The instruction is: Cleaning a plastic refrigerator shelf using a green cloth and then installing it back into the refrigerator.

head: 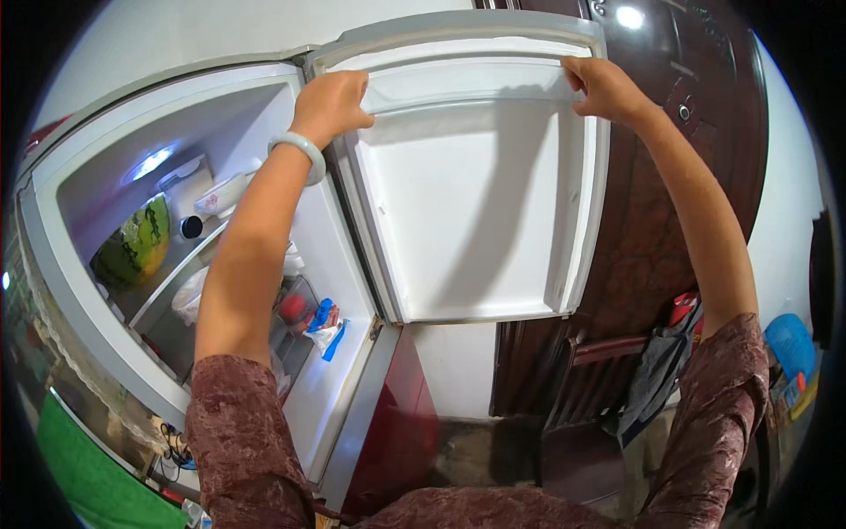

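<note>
The refrigerator door (456, 211) hangs wide open in front of me, its white inner side facing me. Across its upper part runs a clear plastic door shelf (462, 86). My left hand (334, 106), below which a pale bangle (301, 155) circles the wrist, grips the shelf's left end. At the opposite end, my right hand (601, 89) has its fingers curled around the shelf's corner. Whether the shelf is seated in the door or loose, I cannot tell. Below it the door liner holds no other shelf.
Inside the lit refrigerator (277, 99) at left are a wrapped cut watermelon (135, 241), a black-capped container (191, 227) and a blue-and-white packet (326, 328). A dark wooden door (687, 172) stands behind the refrigerator door. Lower right, a grey cloth (661, 370) hangs over a wooden chair (581, 423).
</note>
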Demonstrator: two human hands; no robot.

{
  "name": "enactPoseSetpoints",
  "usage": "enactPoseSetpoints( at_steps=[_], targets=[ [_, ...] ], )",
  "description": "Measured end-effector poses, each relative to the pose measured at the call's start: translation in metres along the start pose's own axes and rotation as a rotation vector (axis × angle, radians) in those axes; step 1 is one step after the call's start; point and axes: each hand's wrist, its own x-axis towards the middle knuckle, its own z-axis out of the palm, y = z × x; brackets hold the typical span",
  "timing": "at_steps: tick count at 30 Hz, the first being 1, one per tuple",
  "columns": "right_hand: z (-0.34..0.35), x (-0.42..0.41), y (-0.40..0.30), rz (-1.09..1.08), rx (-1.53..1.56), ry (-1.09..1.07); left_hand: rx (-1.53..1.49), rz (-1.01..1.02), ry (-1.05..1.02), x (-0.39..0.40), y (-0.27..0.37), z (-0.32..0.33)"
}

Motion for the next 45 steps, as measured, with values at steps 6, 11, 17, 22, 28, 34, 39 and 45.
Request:
enactPoseSetpoints(
  at_steps=[6, 11, 17, 22, 28, 34, 39, 45],
  targets=[
    [-0.002, 0.003, -0.002, 0.035, -0.026, -0.013, 0.005, 0.031, -0.026, 0.005, -0.004, -0.006],
    [0.008, -0.002, 0.000, 0.065, 0.001, 0.045, -0.005, 0.040, -0.035, 0.002, -0.003, 0.001],
    [-0.006, 0.000, 0.012, 0.019, -0.102, -0.009, 0.033, 0.031, 0.008, 0.007, 0.002, 0.000],
    [-0.015, -0.001, -0.013, 0.139, -0.134, -0.242, -0.013, 0.064, -0.085, 0.006, -0.005, -0.009],
    [0.003, -0.027, -0.013, 0.097, -0.082, 0.252, -0.012, -0.005, 0.177, -0.015, -0.001, -0.002],
    [0.006, -0.021, -0.007, 0.091, -0.065, 0.214, -0.084, -0.026, 0.109, -0.009, -0.001, 0.014],
    [0.004, -0.018, -0.001, 0.035, -0.079, 0.225, -0.096, -0.101, 0.010, -0.003, -0.001, 0.012],
    [-0.007, -0.014, -0.004, 0.097, -0.113, 0.118, 0.015, -0.101, 0.046, 0.002, 0.001, 0.009]
  ],
)
